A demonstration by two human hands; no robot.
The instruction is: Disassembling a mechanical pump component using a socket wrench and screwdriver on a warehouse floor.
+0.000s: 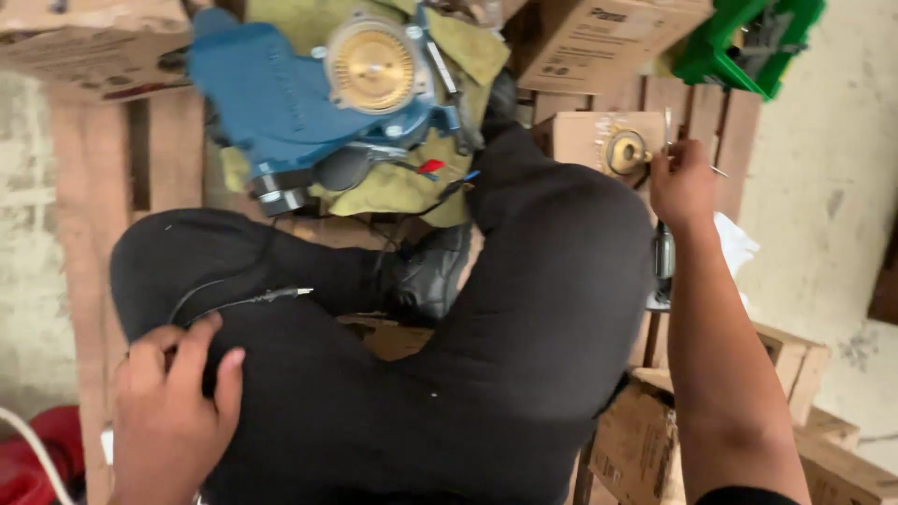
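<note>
I sit cross-legged in black trousers on a wooden pallet. My left hand rests on my left knee, fingers loosely curled, beside a thin black cable lying across the thigh. My right hand reaches out to the right, closed around a thin metal tool next to a small brass part that sits on a cardboard box. A blue pump with a brass disc lies on a yellow-green cloth ahead of my legs.
Cardboard boxes stand at the top left, the top right and the lower right. A green plastic crate sits at the far top right. A red object lies at the bottom left. Concrete floor lies to the right.
</note>
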